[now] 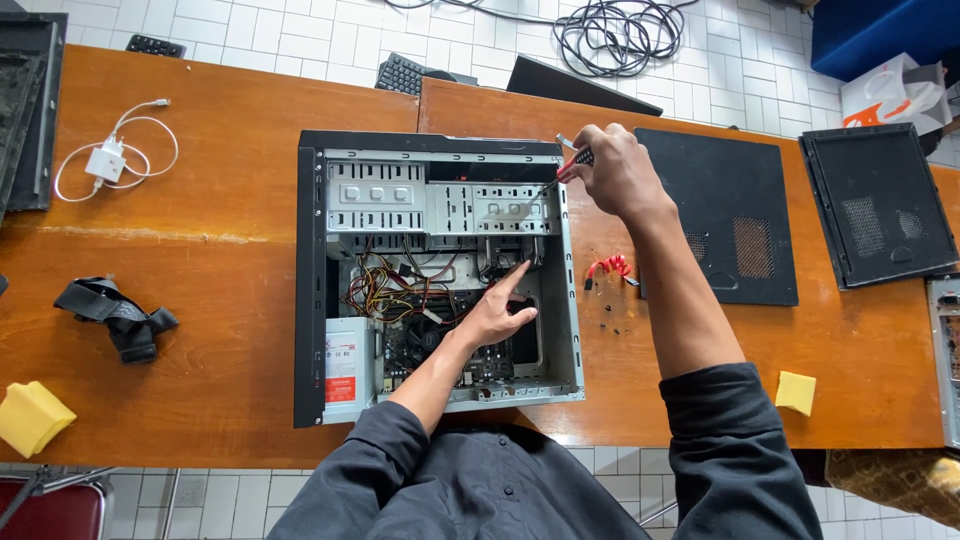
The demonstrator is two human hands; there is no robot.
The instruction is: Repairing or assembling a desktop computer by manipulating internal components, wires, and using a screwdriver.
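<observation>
Head view shows the right hand (612, 170) curled tight around a red-handled screwdriver (571, 166), its tip set at the upper right edge of the open computer case (437, 275), by the drive bays (440, 200). The left hand (497, 312) reaches inside the case with fingers spread, forefinger pointing up toward the drive cage, holding nothing.

A slip of the tip looks possible, since the tool meets the metal at a slant; it could skid into the bundle of coloured wires (395, 290) or the board below, where the left hand lies close. A freed screw could also drop among those wires.

Just right of the case lie a small red cable (610, 267) and some dark screws on the wooden table (200, 300). Two black side panels (725, 215) rest farther right, a white charger (105, 160) and a black strap (115, 315) to the left.
</observation>
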